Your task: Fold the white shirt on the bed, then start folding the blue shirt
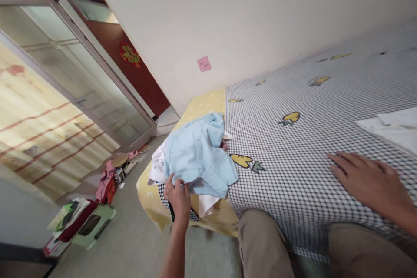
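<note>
A light blue button-front shirt [185,152] lies spread on top of a small pile of clothes at the left end of the bed. My left hand [177,195] is at the shirt's near edge, its fingers curled onto the cloth and closed on it. White garments [158,163] and a black-and-white checked cloth [194,216] stick out from under the shirt. On the right, my right hand [365,178] lies flat on the checked bedsheet [276,152], fingers spread and holding nothing. A white folded cloth [395,128] rests just beyond it.
Yellow bedding [208,100] covers the bed's left end. On the floor at left stand a green stool [94,230] with things piled on it and a heap of clothes [106,180]. Behind them are a framed glass door [81,65] and a curtain [32,126].
</note>
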### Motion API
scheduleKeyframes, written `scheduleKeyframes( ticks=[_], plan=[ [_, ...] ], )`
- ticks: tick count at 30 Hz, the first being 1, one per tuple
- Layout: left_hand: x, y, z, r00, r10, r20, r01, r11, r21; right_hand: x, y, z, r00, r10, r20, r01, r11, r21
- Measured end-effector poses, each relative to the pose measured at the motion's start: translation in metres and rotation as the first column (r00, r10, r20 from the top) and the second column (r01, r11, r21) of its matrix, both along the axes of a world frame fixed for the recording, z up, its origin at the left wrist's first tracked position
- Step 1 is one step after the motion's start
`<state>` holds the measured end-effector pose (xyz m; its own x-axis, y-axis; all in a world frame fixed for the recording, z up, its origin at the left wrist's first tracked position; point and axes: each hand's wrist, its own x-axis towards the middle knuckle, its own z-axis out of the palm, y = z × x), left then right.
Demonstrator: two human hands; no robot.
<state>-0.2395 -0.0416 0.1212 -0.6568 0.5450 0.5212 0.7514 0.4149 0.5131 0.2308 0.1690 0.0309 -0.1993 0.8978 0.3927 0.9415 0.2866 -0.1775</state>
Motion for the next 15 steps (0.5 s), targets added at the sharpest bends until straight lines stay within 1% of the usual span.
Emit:
scheduleKeyframes(
  ticks=[2, 4, 7, 8, 9, 10, 12, 13, 14, 15],
  plan=[
    [0.007, 0.001, 0.006, 0.992, -0.111, 0.062, 0.110, 0.994, 0.025, 0.001, 0.001, -0.002, 1.000, -0.013, 0.018, 0.013, 1.000, 0.007],
    [0.022, 0.004, 0.009, 0.969, -0.212, 0.128, 0.210, 0.977, 0.029, 0.000, 0.001, -0.001, 1.000, -0.022, 0.022, 0.022, 1.000, 0.002],
    [0.062, 0.007, 0.012, 0.925, -0.316, 0.210, 0.305, 0.949, 0.084, -0.001, 0.000, 0.002, 1.000, -0.019, 0.015, 0.019, 1.000, -0.008],
    [0.079, 0.007, 0.014, 0.897, -0.348, 0.273, 0.324, 0.937, 0.131, -0.001, -0.001, 0.003, 1.000, -0.017, 0.012, 0.017, 1.000, -0.005],
    [0.097, 0.007, 0.017, 0.844, -0.389, 0.370, 0.336, 0.920, 0.199, -0.001, -0.002, 0.004, 1.000, -0.015, 0.010, 0.015, 1.000, 0.003],
    [0.115, 0.005, 0.020, 0.758, -0.436, 0.486, 0.333, 0.898, 0.288, -0.002, -0.002, 0.005, 1.000, -0.009, 0.012, 0.009, 1.000, 0.013],
    [0.148, -0.003, 0.026, 0.504, -0.524, 0.686, 0.250, 0.849, 0.465, -0.002, -0.002, 0.005, 1.000, -0.011, 0.013, 0.010, 0.999, 0.037],
    [0.162, -0.008, 0.027, 0.389, -0.544, 0.744, 0.197, 0.837, 0.510, -0.003, -0.002, 0.004, 1.000, -0.014, 0.013, 0.014, 0.999, 0.048],
    [0.173, -0.014, 0.026, 0.320, -0.539, 0.779, 0.180, 0.842, 0.509, -0.003, -0.001, 0.003, 1.000, -0.017, 0.014, 0.016, 0.998, 0.058],
    [0.182, -0.021, 0.022, 0.287, -0.519, 0.805, 0.194, 0.855, 0.481, -0.003, 0.000, 0.002, 1.000, -0.022, 0.014, 0.021, 0.997, 0.068]
  ],
)
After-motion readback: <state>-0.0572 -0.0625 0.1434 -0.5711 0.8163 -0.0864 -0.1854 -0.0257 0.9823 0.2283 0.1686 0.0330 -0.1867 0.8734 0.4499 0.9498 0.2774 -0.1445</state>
